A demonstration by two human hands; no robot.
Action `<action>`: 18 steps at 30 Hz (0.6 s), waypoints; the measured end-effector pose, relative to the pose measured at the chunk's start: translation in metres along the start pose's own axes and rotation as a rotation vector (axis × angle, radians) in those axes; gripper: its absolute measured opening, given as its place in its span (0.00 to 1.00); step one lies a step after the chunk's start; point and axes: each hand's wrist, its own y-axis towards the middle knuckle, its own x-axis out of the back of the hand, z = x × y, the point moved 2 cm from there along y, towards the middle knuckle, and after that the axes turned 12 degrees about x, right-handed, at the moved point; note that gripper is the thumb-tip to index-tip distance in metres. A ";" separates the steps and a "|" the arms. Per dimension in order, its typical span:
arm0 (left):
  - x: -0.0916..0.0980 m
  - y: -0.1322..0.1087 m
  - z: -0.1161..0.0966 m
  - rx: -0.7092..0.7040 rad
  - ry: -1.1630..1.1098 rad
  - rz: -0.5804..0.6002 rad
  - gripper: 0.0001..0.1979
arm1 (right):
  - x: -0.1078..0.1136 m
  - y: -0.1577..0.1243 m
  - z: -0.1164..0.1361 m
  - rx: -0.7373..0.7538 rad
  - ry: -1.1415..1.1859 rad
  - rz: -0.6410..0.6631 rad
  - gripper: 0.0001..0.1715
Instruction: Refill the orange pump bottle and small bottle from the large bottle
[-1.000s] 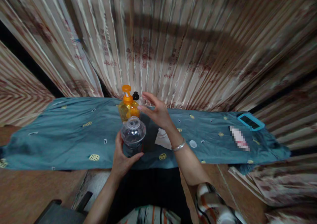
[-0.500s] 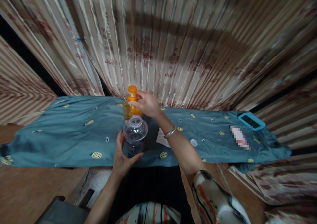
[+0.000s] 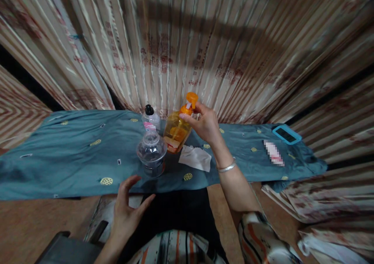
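The right hand (image 3: 206, 124) is clasped round the neck of the pump bottle (image 3: 176, 133), which is tilted with its pump pointing up-right. The left hand (image 3: 127, 214) is spread open, empty, by the near edge of the tabletop (image 3: 58, 170).

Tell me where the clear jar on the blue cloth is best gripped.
I'd take the clear jar around its straight lower wall, below the bulging shoulder, from the near side, where the open left hand is. It stands upright; the tilted orange pump bottle in the right hand crowds its far right.
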 end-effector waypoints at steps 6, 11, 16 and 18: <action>-0.033 -0.024 -0.028 -0.178 0.014 0.290 0.20 | 0.032 -0.019 0.003 0.001 -0.038 -0.052 0.11; -0.089 -0.005 -0.056 -0.201 -0.094 0.367 0.47 | 0.045 -0.034 0.006 0.007 -0.016 0.031 0.11; -0.136 0.038 -0.088 -0.218 -0.225 0.312 0.61 | 0.051 -0.046 0.009 0.034 0.025 0.139 0.14; -0.148 0.053 -0.098 -0.205 -0.277 0.327 0.62 | 0.054 -0.050 0.010 0.029 0.060 0.174 0.15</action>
